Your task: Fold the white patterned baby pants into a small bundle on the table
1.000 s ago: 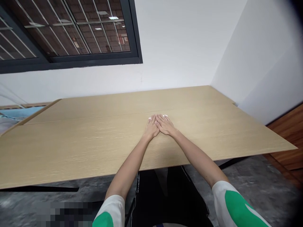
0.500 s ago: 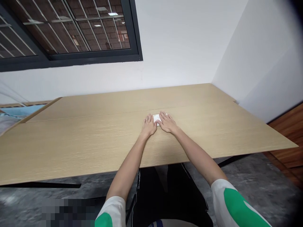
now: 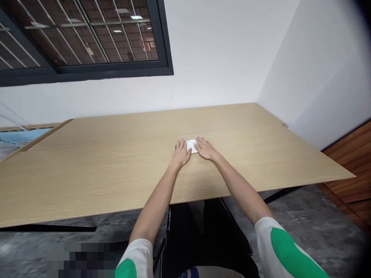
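Note:
A small white folded paper lies flat on the light wooden table. My left hand rests palm down on the paper's left edge, fingers stretched out. Flat on the paper's right edge lies my right hand, with its fingers extended too. Only the strip of paper between the two hands shows; the rest is covered by them.
The table meets a white wall at the back and right, under a dark-framed window. A wooden cabinet stands at the right. My dark trousers show below the table's front edge.
My hands, touching side by side a second ago, have slid apart, uncovering the white paper between them. The camera shifted slightly.

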The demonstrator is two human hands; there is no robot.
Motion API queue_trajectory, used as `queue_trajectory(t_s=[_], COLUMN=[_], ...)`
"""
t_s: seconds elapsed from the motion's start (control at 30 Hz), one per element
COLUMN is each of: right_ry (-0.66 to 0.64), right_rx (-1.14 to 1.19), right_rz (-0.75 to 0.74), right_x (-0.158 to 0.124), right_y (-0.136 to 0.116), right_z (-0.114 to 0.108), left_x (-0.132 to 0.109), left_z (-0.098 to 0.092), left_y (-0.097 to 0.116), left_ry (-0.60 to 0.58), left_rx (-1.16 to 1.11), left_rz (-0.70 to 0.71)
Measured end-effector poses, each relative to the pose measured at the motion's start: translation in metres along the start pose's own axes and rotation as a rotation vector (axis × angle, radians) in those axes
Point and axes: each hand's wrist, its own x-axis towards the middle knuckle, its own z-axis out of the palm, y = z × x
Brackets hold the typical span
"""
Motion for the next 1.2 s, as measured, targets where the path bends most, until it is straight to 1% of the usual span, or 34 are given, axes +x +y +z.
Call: queue_trajectory(t_s=[0.07,0.13,0.23,0.3,0.53,0.73,0.8,0.87,0.97,1.07,1.2], right_ry=[0.000,0.033,0.093,0.100,0.075,-0.002,0.045,0.131,0.248,0.312,0.347], right_rx=[-0.001,-0.044,-0.104,-0.108,-0.097,-0.024,0.016,0.057,0.093,0.132,0.280], right_rz=[-0.016,-0.031,-0.060,-0.078,-0.101,-0.126,-0.165,-0.211,-0.256,-0.235,-0.164], right_x=[-0.003,-0.006,-0.010,-0.011,-0.010,-0.008,-0.007,-0.005,-0.002,-0.002,-0.006], right_y=[0.001,0.002,0.000,-0.002,-0.002,0.013,0.020,0.024,0.025,0.019,0.009], right_z=[-0.001,-0.001,-0.001,-0.001,-0.006,-0.009,-0.007,-0.004,0.000,-0.003,-0.016], left_x=[0.000,0.000,0.000,0.000,0.001,0.001,0.000,-0.001,-0.002,-0.002,-0.001], left_z=[-0.004,-0.007,-0.009,-0.009,-0.010,-0.011,-0.012,-0.013,-0.014,-0.016,-0.026], left_y=[-0.003,-0.006,-0.007,-0.005,-0.003,-0.005,-0.005,-0.003,-0.001,0.000,-0.003], left_ry=[0.040,0.048,0.019,0.010,0.012,-0.012,0.006,0.023,0.038,0.063,0.181], left_rx=[0.004,-0.007,-0.014,-0.008,0.006,-0.015,-0.022,-0.023,-0.021,-0.014,-0.037], left_rz=[0.069,0.110,0.094,0.070,0.060,0.079,0.085,0.090,0.101,0.103,0.112])
